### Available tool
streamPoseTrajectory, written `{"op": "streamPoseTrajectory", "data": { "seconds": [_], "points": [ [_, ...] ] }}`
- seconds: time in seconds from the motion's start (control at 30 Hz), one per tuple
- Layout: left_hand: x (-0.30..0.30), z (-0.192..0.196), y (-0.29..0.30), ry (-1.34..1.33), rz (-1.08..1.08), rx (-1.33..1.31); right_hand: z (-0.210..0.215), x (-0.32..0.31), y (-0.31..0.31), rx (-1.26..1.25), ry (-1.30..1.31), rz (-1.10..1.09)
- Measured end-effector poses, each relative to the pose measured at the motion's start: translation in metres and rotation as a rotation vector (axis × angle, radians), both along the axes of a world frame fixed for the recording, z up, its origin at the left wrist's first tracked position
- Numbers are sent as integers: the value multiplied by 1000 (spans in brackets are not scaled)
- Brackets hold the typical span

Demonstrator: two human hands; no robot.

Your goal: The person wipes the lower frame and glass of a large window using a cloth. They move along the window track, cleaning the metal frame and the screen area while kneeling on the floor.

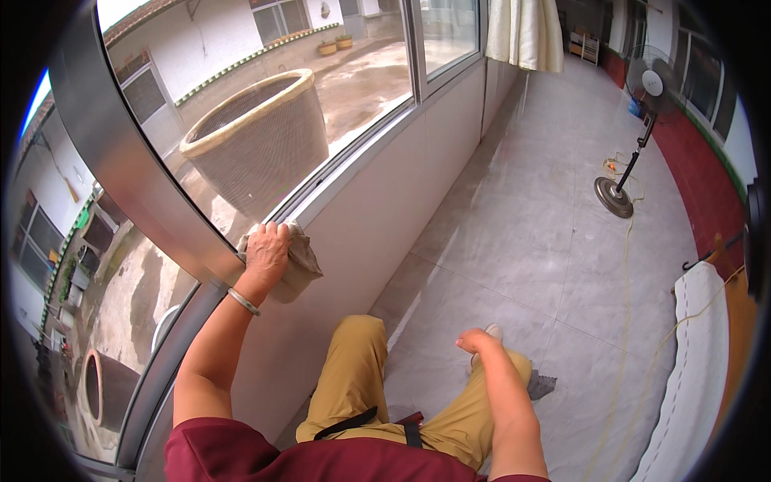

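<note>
Cloth (299,259), one, pressed on window sill (353,157) under left hand (265,251); right hand (475,341) loosely curled, empty.

Big woven basket (261,136) is sitting out in the yard past the window. Inside, a standing fan (634,136) is parking itself on the grey tile floor (522,233), with a cream curtain (526,32) hanging nearby.

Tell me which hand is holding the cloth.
The left hand, pressing the grey cloth on the window sill; the right hand hangs empty.
</note>
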State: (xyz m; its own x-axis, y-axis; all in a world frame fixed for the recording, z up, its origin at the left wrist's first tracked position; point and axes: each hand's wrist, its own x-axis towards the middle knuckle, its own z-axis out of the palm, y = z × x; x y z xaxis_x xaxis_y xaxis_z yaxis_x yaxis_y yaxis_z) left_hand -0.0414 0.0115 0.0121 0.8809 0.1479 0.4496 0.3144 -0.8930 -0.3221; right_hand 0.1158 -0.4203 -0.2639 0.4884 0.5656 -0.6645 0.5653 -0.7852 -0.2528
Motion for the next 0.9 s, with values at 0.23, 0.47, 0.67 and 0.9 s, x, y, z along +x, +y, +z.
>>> {"op": "streamPoseTrajectory", "data": {
  "seconds": [0.23,0.47,0.67,0.9],
  "points": [
    [-26,0,1,21,6,156,-1,-9,-27,16,-45,-104],
    [-11,-5,1,30,71,72,-36,-149,-3,99,114,199],
    [47,3,-2,55,51,9,-58,-253,65,50,494,256],
    [147,7,-3,99,44,-115,-115,-266,70,88,708,458]
  ]
}}
